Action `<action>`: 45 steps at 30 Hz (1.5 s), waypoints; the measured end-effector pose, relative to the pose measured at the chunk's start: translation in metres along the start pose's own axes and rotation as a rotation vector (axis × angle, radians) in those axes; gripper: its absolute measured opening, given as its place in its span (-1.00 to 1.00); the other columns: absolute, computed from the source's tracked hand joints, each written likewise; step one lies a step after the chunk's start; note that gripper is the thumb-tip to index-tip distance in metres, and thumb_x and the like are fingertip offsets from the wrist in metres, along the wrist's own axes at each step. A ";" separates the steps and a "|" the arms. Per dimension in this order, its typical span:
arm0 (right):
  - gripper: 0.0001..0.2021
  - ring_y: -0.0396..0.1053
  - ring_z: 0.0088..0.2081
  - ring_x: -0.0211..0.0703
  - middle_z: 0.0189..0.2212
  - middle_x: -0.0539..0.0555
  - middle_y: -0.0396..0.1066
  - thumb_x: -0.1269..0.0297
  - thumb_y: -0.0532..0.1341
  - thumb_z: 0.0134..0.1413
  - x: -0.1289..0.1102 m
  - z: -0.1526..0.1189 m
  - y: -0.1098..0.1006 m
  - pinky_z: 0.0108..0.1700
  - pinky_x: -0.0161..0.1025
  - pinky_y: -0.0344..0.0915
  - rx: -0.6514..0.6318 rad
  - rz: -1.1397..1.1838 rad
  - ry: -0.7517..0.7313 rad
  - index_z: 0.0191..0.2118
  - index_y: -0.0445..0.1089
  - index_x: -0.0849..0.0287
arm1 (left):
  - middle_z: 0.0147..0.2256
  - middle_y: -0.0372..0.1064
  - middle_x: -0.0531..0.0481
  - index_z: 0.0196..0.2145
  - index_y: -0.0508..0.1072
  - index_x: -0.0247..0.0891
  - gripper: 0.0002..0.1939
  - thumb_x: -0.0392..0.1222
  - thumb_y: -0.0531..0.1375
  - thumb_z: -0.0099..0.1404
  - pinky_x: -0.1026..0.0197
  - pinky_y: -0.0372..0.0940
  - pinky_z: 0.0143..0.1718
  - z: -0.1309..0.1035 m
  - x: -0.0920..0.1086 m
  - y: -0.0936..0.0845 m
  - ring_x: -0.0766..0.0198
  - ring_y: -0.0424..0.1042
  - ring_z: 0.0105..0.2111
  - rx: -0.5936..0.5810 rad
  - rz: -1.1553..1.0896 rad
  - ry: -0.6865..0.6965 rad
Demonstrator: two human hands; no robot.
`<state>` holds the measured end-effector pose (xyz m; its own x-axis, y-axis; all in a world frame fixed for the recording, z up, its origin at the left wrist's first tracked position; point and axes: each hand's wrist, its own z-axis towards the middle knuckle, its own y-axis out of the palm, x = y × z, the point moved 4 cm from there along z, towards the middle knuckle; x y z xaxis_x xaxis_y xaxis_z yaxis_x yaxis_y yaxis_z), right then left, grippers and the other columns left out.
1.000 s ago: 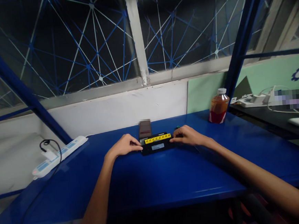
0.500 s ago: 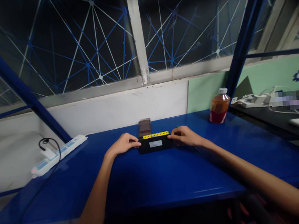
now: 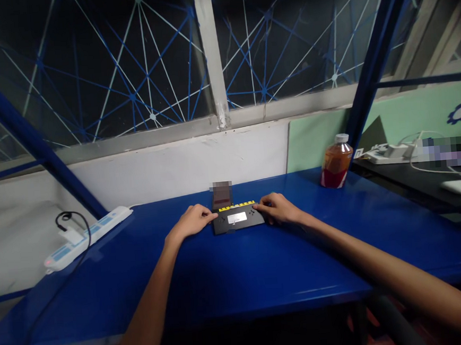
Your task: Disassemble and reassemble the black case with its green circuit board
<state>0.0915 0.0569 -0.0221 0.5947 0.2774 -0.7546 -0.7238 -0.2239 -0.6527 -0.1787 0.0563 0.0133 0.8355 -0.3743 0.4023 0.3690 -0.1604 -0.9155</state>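
Observation:
A flat black rectangular box (image 3: 242,223) lies before me on the blue table. It has a white label, small marks on either side of the label, and a yellow-and-black strip (image 3: 237,206) along its far edge. At its left end, my left hand (image 3: 194,219) is closed on the edge, thumb on top. My right hand (image 3: 278,208) grips the right end in the same way, its thumb at the far corner. Beyond the box, a dark slab-like object (image 3: 222,198), partly blurred out, touches or nearly touches the strip.
On the left of the blue table (image 3: 270,275) lies a white power strip (image 3: 90,238) with a black cable. A bottle of reddish-brown drink (image 3: 335,163) stands at the back right. Blue frame posts rise on both sides. Further right, a black table (image 3: 406,180) carries white chargers and cables.
The black box has tilted back, so its labelled face now points more upward and its small marks show. Both hands have kept their grip on its ends.

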 end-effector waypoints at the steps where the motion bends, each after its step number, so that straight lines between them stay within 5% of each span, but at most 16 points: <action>1: -0.51 0.22 -0.75 -0.32 -0.70 0.05 0.38 -0.15 0.09 0.14 0.000 0.001 0.000 -0.67 -0.38 0.09 -0.006 0.008 0.000 -0.44 0.39 0.24 | -0.61 0.29 0.03 -0.53 0.48 -0.30 -0.50 0.16 0.04 0.27 0.25 -0.05 -0.51 0.000 0.000 0.000 0.32 0.19 -0.57 0.005 0.013 -0.010; 10: -0.55 0.24 -0.73 -0.31 -0.73 0.01 0.34 -0.08 0.06 0.19 0.000 0.003 0.002 -0.66 -0.38 0.10 0.005 -0.075 -0.042 -0.45 0.37 0.23 | -0.67 0.17 0.02 -0.63 0.44 -0.24 -0.49 0.16 0.04 0.26 0.21 -0.08 -0.49 0.000 0.004 0.003 0.28 0.15 -0.60 0.049 0.129 -0.078; 20: -0.67 0.27 -0.59 -0.28 -0.63 0.02 0.37 0.12 0.07 0.24 -0.012 -0.001 0.007 -0.51 -0.33 0.09 0.037 -0.205 -0.188 -0.46 0.34 0.21 | -0.52 0.43 -0.08 -0.52 0.50 -0.23 -0.69 0.00 0.13 0.24 0.20 0.01 -0.45 0.000 0.013 0.005 0.15 0.37 -0.45 0.086 0.135 -0.088; 24: -0.66 0.29 -0.48 -0.24 -0.48 0.05 0.42 -0.02 0.19 0.12 -0.027 -0.009 0.007 -0.45 -0.32 0.09 0.088 -0.366 -0.297 -0.40 0.37 0.19 | -0.44 0.49 -0.07 -0.45 0.55 -0.20 -0.72 0.01 0.16 0.22 0.21 0.04 -0.47 0.001 0.010 0.004 0.14 0.41 -0.41 0.088 0.132 -0.095; 28: -0.43 0.37 -0.37 -0.11 -0.24 0.13 0.43 -0.28 0.23 -0.10 -0.028 -0.015 0.004 -0.39 -0.26 0.16 0.135 -0.574 -0.319 -0.21 0.44 0.16 | -0.38 0.51 -0.06 -0.33 0.59 -0.16 -0.75 0.01 0.21 0.17 0.21 0.10 -0.44 0.001 0.005 0.001 0.14 0.42 -0.38 0.108 0.088 -0.068; 35: 0.03 0.38 -0.12 0.18 -0.01 0.31 0.33 -0.41 0.24 -0.30 -0.016 -0.016 -0.003 -0.22 -0.09 0.29 0.110 -0.644 -0.402 0.22 0.19 0.23 | -0.10 0.44 -0.09 -0.15 0.55 -0.17 -0.63 0.10 0.22 0.20 0.14 0.21 -0.08 -0.003 0.024 0.001 0.11 0.39 -0.14 0.059 -0.020 0.194; 45: -0.17 0.36 -0.11 0.14 -0.06 0.26 0.36 -0.35 0.28 -0.29 -0.008 -0.013 -0.014 -0.23 -0.10 0.31 0.026 -0.633 -0.422 0.03 0.41 0.19 | 0.05 0.31 -0.09 0.08 0.40 -0.10 -0.29 0.28 0.28 0.04 0.02 0.09 0.05 -0.002 0.042 0.024 -0.04 0.26 0.03 -0.014 0.151 0.281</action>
<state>0.1015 0.0455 -0.0075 0.7188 0.6803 -0.1432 -0.2999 0.1176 -0.9467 -0.1356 0.0350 0.0081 0.7343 -0.6324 0.2465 0.2421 -0.0953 -0.9656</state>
